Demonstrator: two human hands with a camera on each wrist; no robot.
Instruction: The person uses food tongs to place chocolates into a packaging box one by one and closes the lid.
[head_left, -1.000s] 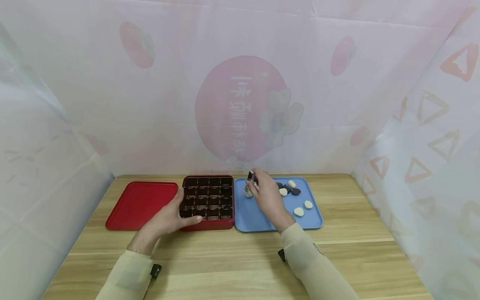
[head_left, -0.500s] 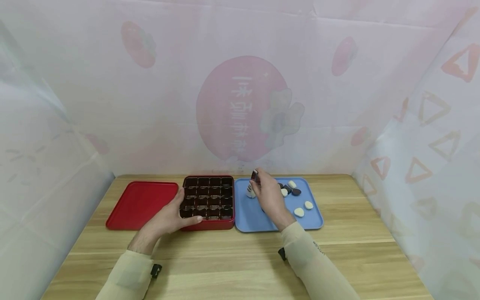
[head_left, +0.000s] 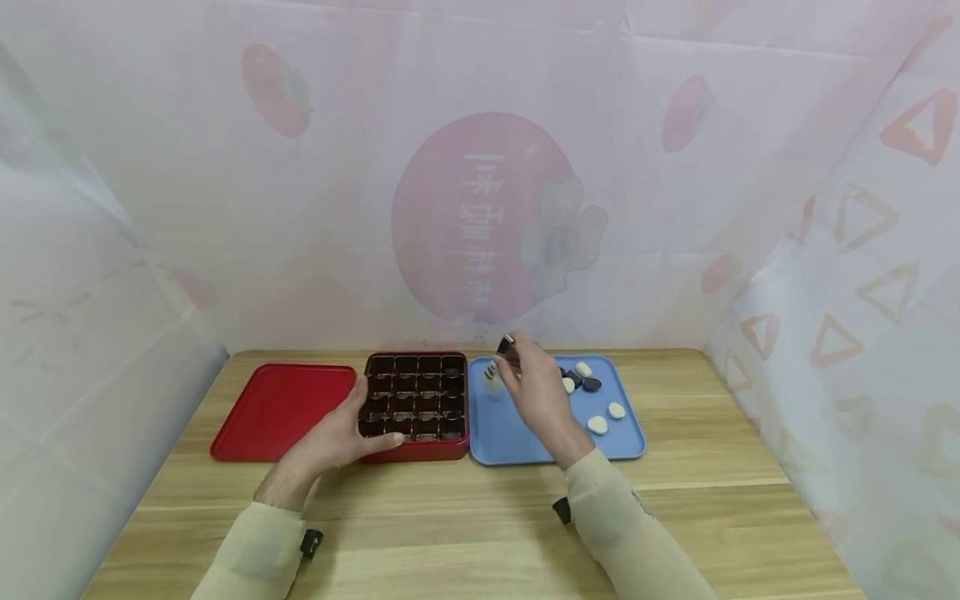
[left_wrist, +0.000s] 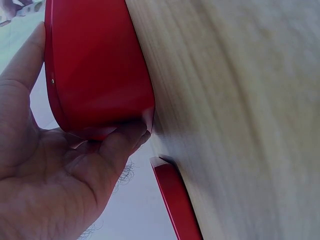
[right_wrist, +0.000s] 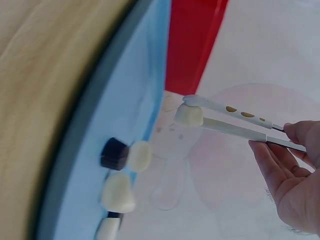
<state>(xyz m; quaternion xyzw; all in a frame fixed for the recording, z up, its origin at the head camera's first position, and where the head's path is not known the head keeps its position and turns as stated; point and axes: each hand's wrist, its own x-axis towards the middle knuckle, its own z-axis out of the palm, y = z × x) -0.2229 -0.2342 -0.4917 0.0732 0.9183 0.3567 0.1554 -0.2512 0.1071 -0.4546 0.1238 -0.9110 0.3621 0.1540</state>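
My left hand (head_left: 341, 429) grips the near-left corner of a red box (head_left: 431, 451), thumb along its front and fingers at its left side. In the left wrist view, the fingers curl against the red wall (left_wrist: 95, 65). Inside sits a dark brown insert with small square compartments. My right hand (head_left: 542, 398) holds a pair of tongs (right_wrist: 217, 106) with pale, spotted arms over the blue tray (head_left: 498, 433). Between the tong tips, in the right wrist view, is a white rounded sweet (right_wrist: 189, 116), raised above the tray.
Several white sweets (head_left: 597, 425) and dark sweets (head_left: 592, 384) lie on the tray's right part. A flat red lid (head_left: 281, 412) lies left of the box. A printed sheet wall (head_left: 337, 250) stands behind the table.
My right hand shifts slightly right, then back left and a little up, with the tongs. Their tips now stand nearer the box. My left hand stays at its corner.
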